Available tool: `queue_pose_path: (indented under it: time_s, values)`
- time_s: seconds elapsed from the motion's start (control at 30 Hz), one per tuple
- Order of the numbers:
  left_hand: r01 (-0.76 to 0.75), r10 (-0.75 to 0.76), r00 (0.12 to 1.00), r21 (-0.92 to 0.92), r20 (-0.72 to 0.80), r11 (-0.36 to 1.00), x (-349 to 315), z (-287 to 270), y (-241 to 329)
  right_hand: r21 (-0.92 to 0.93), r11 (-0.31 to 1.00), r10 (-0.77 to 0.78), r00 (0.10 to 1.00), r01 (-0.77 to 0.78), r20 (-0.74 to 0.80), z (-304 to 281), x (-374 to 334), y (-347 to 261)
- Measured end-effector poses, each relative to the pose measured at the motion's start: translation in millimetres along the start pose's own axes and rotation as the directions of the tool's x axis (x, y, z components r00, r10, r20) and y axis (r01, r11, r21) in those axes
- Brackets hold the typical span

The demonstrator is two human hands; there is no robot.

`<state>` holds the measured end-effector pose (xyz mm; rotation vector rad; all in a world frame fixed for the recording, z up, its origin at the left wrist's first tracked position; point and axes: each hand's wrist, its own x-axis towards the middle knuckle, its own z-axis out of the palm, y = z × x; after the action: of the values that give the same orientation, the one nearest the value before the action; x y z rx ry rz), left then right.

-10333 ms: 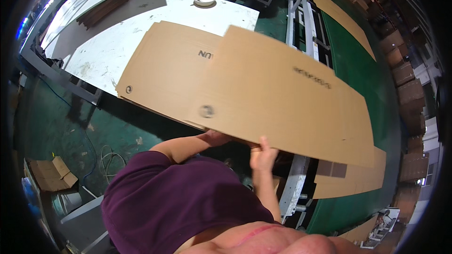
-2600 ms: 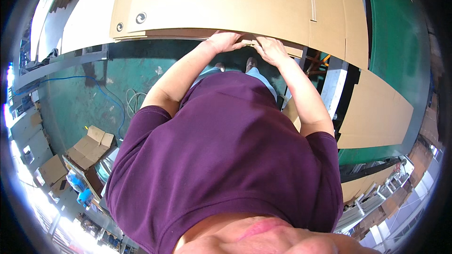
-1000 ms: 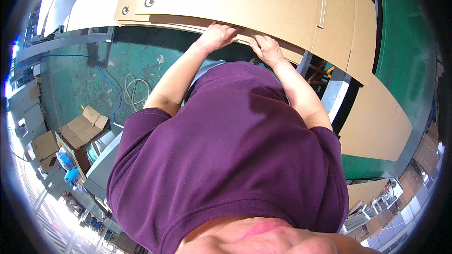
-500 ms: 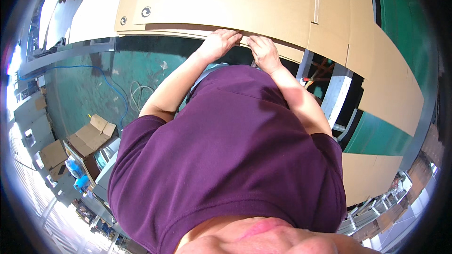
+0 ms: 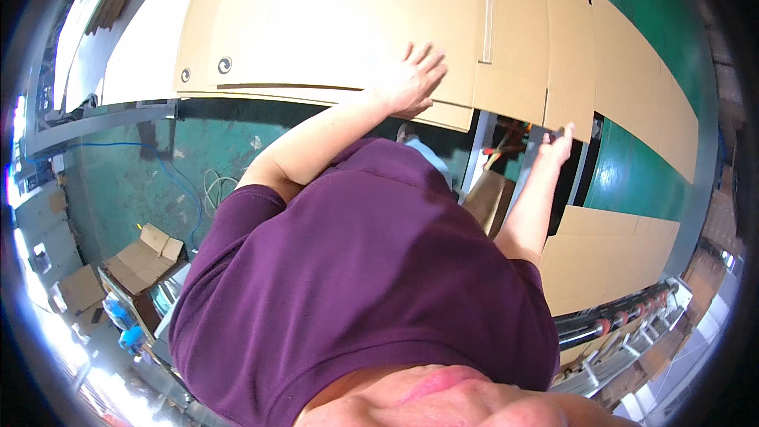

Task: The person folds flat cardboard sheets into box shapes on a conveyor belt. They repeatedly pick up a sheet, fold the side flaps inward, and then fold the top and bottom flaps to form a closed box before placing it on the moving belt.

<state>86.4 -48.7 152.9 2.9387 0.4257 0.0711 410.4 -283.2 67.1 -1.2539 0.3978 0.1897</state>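
Left hand (image 5: 413,83), centre: fingers spread over the top sheet (image 5: 316,39), gripping nothing. Right hand (image 5: 558,146), right of centre: fingers at its near edge, grip unclear. The cardboard lies across the upper frame, overlapping lower sheets (image 5: 196,49); even support should prevent creasing.
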Motion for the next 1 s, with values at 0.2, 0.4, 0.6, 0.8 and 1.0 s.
queue_pose_path:
  time_s: [0.2, 0.4, 0.6, 0.8, 1.0]
  values:
    - [0.150, -0.150, 0.988, 0.021, 0.030, 0.989, -51.7, 4.1, -40.5, -0.034, 0.981, 0.190, 0.915, -0.191, 0.357, 2.5, 22.1, 10.3]
    - [0.292, -0.306, 0.919, 0.094, 0.248, 0.952, -135.0, -4.8, -63.1, 0.016, 0.981, 0.177, 0.919, -0.195, 0.351, -28.2, -123.8, 55.1]
    - [-0.047, 0.046, 0.998, -0.036, -0.051, 0.998, -104.1, 14.6, -33.1, -0.055, 0.996, -0.065, 0.982, 0.075, 0.175, -14.3, -87.9, 1.3]
    - [-0.087, 0.087, 0.996, -0.013, -0.028, 0.996, -81.1, 23.4, -19.8, -0.134, 0.377, -0.492, 0.320, 0.917, 0.809, 52.5, -235.5, -28.1]
    - [-0.096, 0.097, 0.989, 0.015, -0.110, 0.995, -79.0, 51.0, -24.6, 0.152, -0.101, -0.044, -0.157, 0.983, 0.987, 65.9, -255.3, 97.8]
